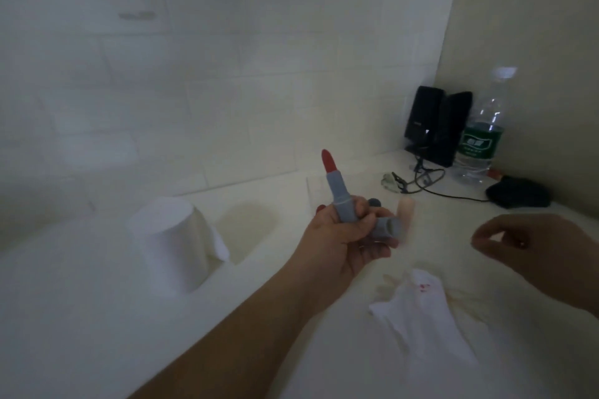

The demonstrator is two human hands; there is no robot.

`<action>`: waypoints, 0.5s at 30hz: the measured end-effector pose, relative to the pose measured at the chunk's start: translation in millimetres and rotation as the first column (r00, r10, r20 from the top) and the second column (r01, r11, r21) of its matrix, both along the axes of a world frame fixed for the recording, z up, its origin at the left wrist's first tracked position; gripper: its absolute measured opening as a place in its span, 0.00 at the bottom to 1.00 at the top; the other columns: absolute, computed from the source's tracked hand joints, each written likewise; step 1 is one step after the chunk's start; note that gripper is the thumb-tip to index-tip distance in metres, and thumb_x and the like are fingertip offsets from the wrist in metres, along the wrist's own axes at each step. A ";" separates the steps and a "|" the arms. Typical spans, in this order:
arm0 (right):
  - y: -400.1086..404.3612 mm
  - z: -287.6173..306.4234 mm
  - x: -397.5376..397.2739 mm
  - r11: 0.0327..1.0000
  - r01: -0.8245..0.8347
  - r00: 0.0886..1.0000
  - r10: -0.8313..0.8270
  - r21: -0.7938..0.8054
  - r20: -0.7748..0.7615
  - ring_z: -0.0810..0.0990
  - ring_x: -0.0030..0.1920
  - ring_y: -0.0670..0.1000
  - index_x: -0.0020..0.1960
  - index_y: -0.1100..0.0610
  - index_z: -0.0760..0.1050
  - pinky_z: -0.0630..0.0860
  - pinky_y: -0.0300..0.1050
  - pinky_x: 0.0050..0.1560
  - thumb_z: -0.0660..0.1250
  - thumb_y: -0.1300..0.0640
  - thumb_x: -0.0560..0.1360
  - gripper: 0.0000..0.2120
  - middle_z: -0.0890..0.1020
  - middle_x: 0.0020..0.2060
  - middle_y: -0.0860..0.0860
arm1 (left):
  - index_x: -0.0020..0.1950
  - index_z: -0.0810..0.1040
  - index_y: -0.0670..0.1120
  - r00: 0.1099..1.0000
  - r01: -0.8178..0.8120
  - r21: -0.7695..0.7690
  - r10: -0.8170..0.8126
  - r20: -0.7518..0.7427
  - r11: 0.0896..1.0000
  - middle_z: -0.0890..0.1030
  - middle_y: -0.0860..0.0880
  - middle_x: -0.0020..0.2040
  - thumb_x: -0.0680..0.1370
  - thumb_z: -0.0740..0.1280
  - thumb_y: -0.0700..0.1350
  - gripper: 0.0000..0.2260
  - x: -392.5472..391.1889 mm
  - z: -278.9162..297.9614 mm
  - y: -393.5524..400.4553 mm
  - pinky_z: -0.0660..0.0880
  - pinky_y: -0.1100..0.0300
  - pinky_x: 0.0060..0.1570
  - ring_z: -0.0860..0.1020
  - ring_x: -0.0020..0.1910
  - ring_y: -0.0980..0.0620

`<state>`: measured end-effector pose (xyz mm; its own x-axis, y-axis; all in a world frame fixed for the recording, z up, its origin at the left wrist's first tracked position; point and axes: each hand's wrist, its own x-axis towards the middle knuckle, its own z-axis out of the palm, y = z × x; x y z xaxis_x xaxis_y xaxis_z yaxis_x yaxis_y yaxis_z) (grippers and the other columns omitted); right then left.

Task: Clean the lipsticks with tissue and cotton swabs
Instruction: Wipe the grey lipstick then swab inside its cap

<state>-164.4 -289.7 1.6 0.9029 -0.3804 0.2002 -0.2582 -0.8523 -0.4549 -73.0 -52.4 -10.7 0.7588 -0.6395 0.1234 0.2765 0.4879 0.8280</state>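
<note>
My left hand [343,236] grips an open grey lipstick [337,191] upright, its red tip extended, and also holds the grey cap [387,228] between its lower fingers. My right hand [531,249] hovers at the right above the counter, fingers loosely curled, thumb near the fingertips, with nothing visible in it. A crumpled white tissue [418,304] with red smears lies on the counter below both hands. A pale pink lipstick [406,214] stands just behind my left hand. A roll of tissue [175,240] stands at the left.
In the back right corner stand black speakers [434,125], a clear water bottle [479,139] with a green label, tangled cables [421,178] and a dark pouch [518,194]. A white tiled wall rises behind the white counter [97,317].
</note>
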 end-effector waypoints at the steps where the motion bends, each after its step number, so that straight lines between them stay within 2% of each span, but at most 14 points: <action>1: -9.4 0.8 -3.9 0.997 0.070 0.996 -0.071 0.020 0.061 0.76 0.27 0.45 0.37 0.41 0.78 0.71 0.42 0.32 0.71 0.49 0.71 0.04 0.78 0.26 0.45 | 0.42 0.70 0.42 1.000 -0.006 0.001 0.006 0.001 1.000 0.80 0.43 0.42 0.78 0.57 0.30 0.10 -0.6 0.4 0.4 0.79 0.58 0.36 0.80 0.36 0.47; 2: -28.2 -1.2 -8.8 0.990 0.135 0.987 -0.137 0.024 0.084 0.78 0.30 0.49 0.36 0.41 0.79 0.73 0.43 0.35 0.73 0.51 0.70 0.06 0.79 0.29 0.47 | 0.42 0.70 0.42 1.000 -0.005 0.008 0.005 0.003 1.000 0.80 0.43 0.42 0.79 0.57 0.30 0.10 -1.5 0.5 0.1 0.79 0.57 0.37 0.80 0.36 0.47; 4: -75.5 -12.5 -21.0 0.972 0.234 0.972 -0.234 0.029 0.002 0.78 0.34 0.57 0.32 0.38 0.79 0.75 0.49 0.44 0.76 0.61 0.68 0.18 0.78 0.32 0.51 | 0.42 0.70 0.42 1.000 -0.002 0.033 0.001 0.017 0.999 0.79 0.43 0.43 0.79 0.57 0.30 0.10 -4.1 -0.7 -0.3 0.78 0.57 0.38 0.80 0.37 0.47; 5: -95.1 -17.6 -27.5 0.962 0.274 0.961 -0.273 0.005 -0.038 0.78 0.36 0.59 0.30 0.34 0.78 0.75 0.50 0.47 0.76 0.65 0.67 0.25 0.78 0.32 0.52 | 0.42 0.70 0.43 1.000 -0.001 0.043 0.000 0.027 0.999 0.79 0.43 0.43 0.79 0.57 0.30 0.10 -5.3 -1.3 -1.0 0.78 0.57 0.38 0.80 0.37 0.47; 6: -103.6 -18.2 -36.7 0.956 0.294 0.952 -0.295 -0.020 -0.078 0.79 0.38 0.60 0.29 0.32 0.77 0.74 0.50 0.49 0.76 0.67 0.67 0.28 0.79 0.34 0.54 | 0.42 0.70 0.43 0.999 -0.003 0.051 0.001 0.039 0.999 0.79 0.43 0.43 0.79 0.58 0.30 0.10 -6.9 -2.2 -2.6 0.78 0.57 0.38 0.79 0.38 0.47; 8: -91.4 -11.1 -50.7 0.943 0.328 0.939 -0.332 -0.058 -0.089 0.79 0.42 0.59 0.31 0.39 0.80 0.72 0.45 0.48 0.74 0.65 0.69 0.20 0.82 0.41 0.58 | 0.41 0.69 0.43 0.997 -0.033 0.066 0.028 0.067 0.997 0.78 0.44 0.41 0.78 0.58 0.30 0.11 -10.2 -4.2 -6.2 0.76 0.58 0.37 0.79 0.39 0.48; 10: -76.4 -8.2 -52.8 0.938 0.324 0.943 -0.331 -0.124 -0.042 0.79 0.44 0.55 0.40 0.48 0.83 0.68 0.40 0.46 0.72 0.64 0.72 0.11 0.84 0.46 0.57 | 0.41 0.68 0.43 0.995 -0.072 0.065 0.067 0.079 0.995 0.78 0.45 0.41 0.78 0.58 0.29 0.11 -13.0 -6.0 -9.5 0.76 0.58 0.38 0.79 0.39 0.49; 12: -70.1 -10.8 -52.5 0.936 0.301 0.951 -0.310 -0.180 -0.020 0.77 0.43 0.50 0.46 0.51 0.84 0.64 0.36 0.45 0.70 0.62 0.73 0.08 0.83 0.47 0.54 | 0.42 0.69 0.43 0.994 -0.091 0.052 0.088 0.067 0.994 0.79 0.45 0.40 0.78 0.58 0.29 0.10 -14.5 -7.4 -10.4 0.77 0.57 0.39 0.80 0.39 0.49; 15: -69.4 -18.3 -48.7 0.937 0.289 0.952 -0.302 -0.196 -0.040 0.77 0.51 0.50 0.53 0.50 0.81 0.65 0.36 0.49 0.68 0.57 0.75 0.08 0.81 0.52 0.51 | 0.43 0.70 0.43 0.995 -0.085 0.042 0.082 0.054 0.996 0.79 0.44 0.40 0.78 0.58 0.30 0.09 -14.3 -9.5 -9.5 0.78 0.55 0.41 0.80 0.41 0.46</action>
<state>-213.0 -359.0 -16.8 0.7692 -0.5946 0.2341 -0.5366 -0.7999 -0.2687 -87.3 -61.9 -20.2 0.8030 -0.5799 0.1373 0.1919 0.4697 0.8617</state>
